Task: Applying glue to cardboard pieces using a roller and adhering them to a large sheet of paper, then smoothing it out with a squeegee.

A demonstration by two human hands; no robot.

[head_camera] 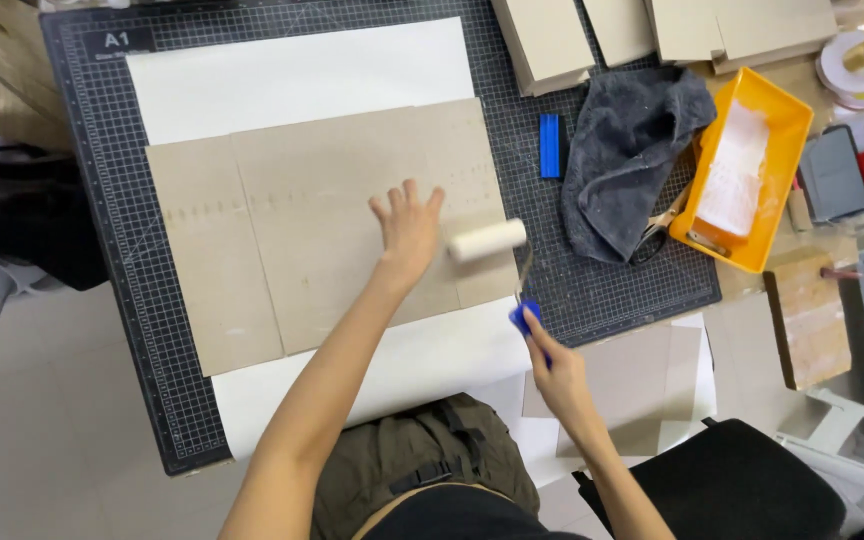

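Cardboard sheet (322, 230) lies on white paper (302, 75), my left hand (407, 228) spread flat on it; my right hand (550, 365) is wrapped around the roller (487, 240) handle. If my palm lifts, I reckon the board skids and creases the paper

Bright, even light falls from overhead, so the white sheet (302, 75) near the far edge of the cutting mat (102, 250) nearly washes out. Shadows are soft and short, faintest under the left hand (407, 232). Focus is fair, softening slightly toward the frame's edges.
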